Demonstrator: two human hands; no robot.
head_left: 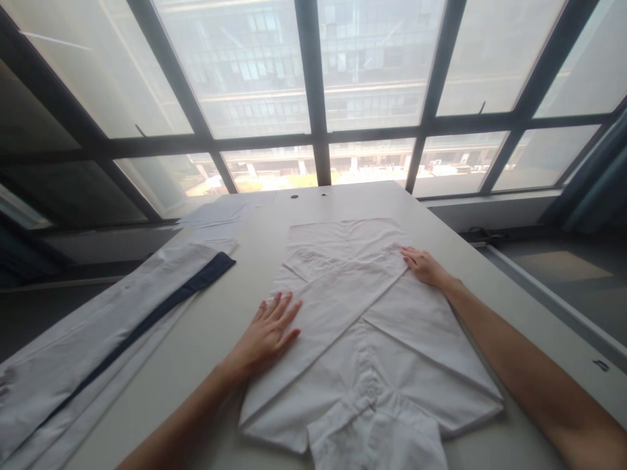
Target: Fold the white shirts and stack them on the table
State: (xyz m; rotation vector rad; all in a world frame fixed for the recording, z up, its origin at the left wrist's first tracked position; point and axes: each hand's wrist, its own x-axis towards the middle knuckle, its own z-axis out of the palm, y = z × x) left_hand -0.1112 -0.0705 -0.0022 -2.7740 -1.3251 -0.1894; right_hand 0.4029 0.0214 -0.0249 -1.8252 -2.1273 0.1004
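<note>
A white shirt point(337, 307) lies spread on the table with its collar end point(377, 437) toward me. Its sleeves are folded across the body and cross each other. My left hand point(272, 329) rests flat on the shirt's left edge, fingers spread. On the right, my right hand point(425, 266) touches the end of one folded sleeve near the cuff point(392, 248), with fingers stretched out and close together. Neither hand grips the cloth. Creases run over the middle of the shirt.
The white table point(274, 215) reaches to the windows. Left of the shirt lie white garments point(112, 326) with a dark blue strip of cloth point(161, 326). White sheets point(215, 215) sit behind them. Dark window frames point(313, 98) cross the background; a curtain point(592, 176) hangs at right.
</note>
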